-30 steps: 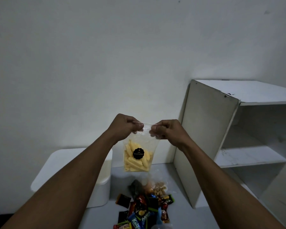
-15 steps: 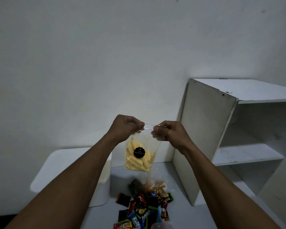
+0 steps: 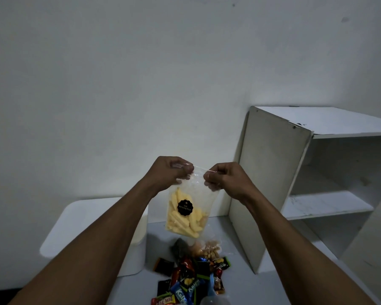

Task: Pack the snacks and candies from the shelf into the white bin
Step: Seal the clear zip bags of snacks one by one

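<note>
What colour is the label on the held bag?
Black label on the snack bag; head view shows it best.

I am looking at a bare, dim room, most likely a home corner: a plain white wall (image 3: pixel 141 84), a scuffed white shelf (image 3: pixel 271 183) against it, a white bin (image 3: pixel 79 227), and wrapped snacks (image 3: pixel 191 280) heaped on the pale surface (image 3: pixel 238 285) between them.

A pale grey surface (image 3: pixel 240 282) against the wall carries a white bin (image 3: pixel 75 227) on the left and a white open shelf unit (image 3: pixel 268 183) standing on the right, well apart. Between them lies a loose pile of wrapped candies and snack bars (image 3: pixel 189 280), with a clear bag of pale brown nuts (image 3: pixel 209 249) at its far edge and a dark wrapper (image 3: pixel 163 265) lying on the bin's side
</note>
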Demonstrator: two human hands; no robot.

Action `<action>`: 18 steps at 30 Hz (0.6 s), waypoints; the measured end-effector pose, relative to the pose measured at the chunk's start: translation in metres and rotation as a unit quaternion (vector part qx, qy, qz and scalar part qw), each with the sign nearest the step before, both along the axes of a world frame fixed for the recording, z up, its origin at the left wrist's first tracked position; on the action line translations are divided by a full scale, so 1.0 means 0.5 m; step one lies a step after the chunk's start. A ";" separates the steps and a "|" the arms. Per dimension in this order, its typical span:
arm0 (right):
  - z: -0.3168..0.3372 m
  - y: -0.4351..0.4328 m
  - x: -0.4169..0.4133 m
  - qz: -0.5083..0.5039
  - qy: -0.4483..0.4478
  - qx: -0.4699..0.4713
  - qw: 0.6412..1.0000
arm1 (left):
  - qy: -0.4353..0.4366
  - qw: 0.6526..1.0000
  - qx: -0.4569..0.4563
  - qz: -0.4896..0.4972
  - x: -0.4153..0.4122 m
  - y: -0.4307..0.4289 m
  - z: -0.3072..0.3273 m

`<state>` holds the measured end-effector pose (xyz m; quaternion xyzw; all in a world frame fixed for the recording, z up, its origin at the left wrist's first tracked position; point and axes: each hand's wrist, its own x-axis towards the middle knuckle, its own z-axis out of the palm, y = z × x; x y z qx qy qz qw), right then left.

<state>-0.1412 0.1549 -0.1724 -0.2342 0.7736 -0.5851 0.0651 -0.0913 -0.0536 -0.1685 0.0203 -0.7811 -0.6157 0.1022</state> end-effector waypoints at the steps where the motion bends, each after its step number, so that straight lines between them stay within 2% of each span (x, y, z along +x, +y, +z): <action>1: 0.000 0.002 -0.001 0.000 -0.002 -0.005 1.000 | -0.003 1.000 0.009 0.005 0.000 -0.002 -0.001; 8: -0.002 0.008 0.000 0.041 -0.037 -0.025 0.998 | 0.009 0.999 -0.003 0.040 -0.004 -0.011 -0.001; 11: 0.003 0.001 -0.006 0.021 -0.036 -0.041 0.998 | -0.008 0.999 0.002 0.034 -0.004 -0.004 -0.003; 18: 0.006 -0.009 -0.021 0.041 0.002 0.017 0.999 | 0.040 0.997 -0.034 0.064 -0.014 0.001 0.002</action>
